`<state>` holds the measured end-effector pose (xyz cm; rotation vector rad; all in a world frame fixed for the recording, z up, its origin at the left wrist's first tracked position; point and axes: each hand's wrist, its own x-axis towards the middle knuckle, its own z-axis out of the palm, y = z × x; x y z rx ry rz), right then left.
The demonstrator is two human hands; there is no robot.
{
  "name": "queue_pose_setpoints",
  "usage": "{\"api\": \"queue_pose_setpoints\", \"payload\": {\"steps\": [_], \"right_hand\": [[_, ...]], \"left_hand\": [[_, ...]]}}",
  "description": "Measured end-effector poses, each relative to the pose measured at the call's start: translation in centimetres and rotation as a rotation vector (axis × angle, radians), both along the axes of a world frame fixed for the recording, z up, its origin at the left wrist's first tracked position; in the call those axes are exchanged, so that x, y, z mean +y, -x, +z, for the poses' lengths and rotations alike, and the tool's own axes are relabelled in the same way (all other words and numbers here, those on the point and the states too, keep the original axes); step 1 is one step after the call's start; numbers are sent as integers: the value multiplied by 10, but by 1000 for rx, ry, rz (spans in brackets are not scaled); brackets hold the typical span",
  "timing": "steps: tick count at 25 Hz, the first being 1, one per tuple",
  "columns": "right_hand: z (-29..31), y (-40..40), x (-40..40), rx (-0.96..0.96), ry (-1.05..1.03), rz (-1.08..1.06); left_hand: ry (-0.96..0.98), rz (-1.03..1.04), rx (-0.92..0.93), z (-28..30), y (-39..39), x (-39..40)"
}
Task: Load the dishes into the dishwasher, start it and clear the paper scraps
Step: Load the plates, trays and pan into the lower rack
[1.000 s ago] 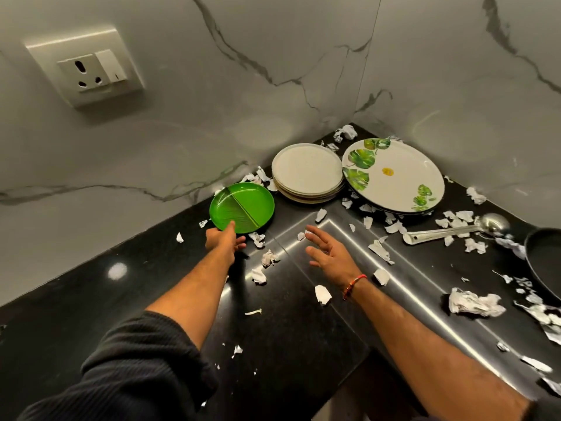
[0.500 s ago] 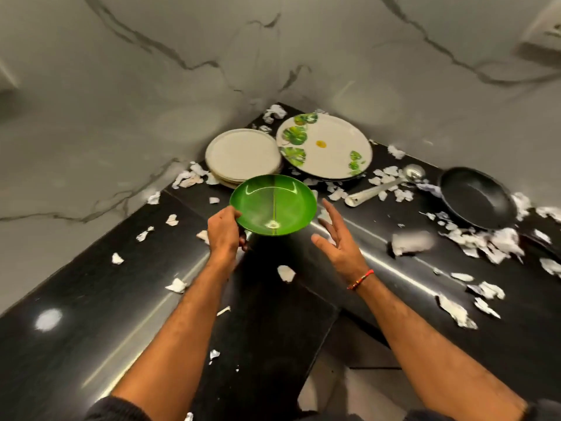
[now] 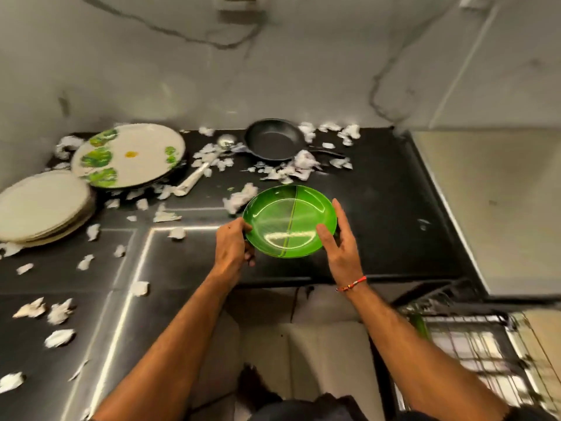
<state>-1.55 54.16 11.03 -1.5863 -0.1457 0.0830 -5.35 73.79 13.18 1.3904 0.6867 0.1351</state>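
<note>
Green plate: the round green plastic plate (image 3: pixel 290 221) with a line down its middle sits at the centre of the frame, up off the black stone counter (image 3: pixel 394 208).
Left hand: my left hand (image 3: pixel 232 249) grips the plate's left rim, thumb on top and fingers under.
Right hand: my right hand (image 3: pixel 340 241) is open, with its fingers (image 3: pixel 326 237) resting flat on the plate's right rim. It steadies the plate; it does not pinch it.
Dishwasher rack: I see a wire rack (image 3: pixel 473 344) at the lower right of the frame, below the counter edge. I think the plate goes there.
Still on the counter: a stack of plain white plates (image 3: pixel 42 205) at the left edge, a big white plate with green leaves (image 3: pixel 130 154) at the upper left, a metal ladle (image 3: pixel 206 165) and a black frying pan (image 3: pixel 273 139) near the top middle.
Paper scraps: torn white paper bits (image 3: pixel 239 199) lie all over the counter, one clump just beside the plate.
What could go wrong: the plate looks smooth and shiny, so it could slip from my one-sided grip. If I swing it low, it could knock scraps to the floor. The rack is blurry, so I could miss a slot.
</note>
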Motion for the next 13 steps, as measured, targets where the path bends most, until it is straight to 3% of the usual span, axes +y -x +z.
{"api": "queue_pose_setpoints", "payload": {"steps": [8, 13], "right_hand": [[-39, 83, -254, 106, 14, -348], [-75, 143, -348, 248, -9, -490]], "left_hand": [[-155, -373, 68, -20, -11, -255], [-243, -609, 155, -35, 6, -366]]}}
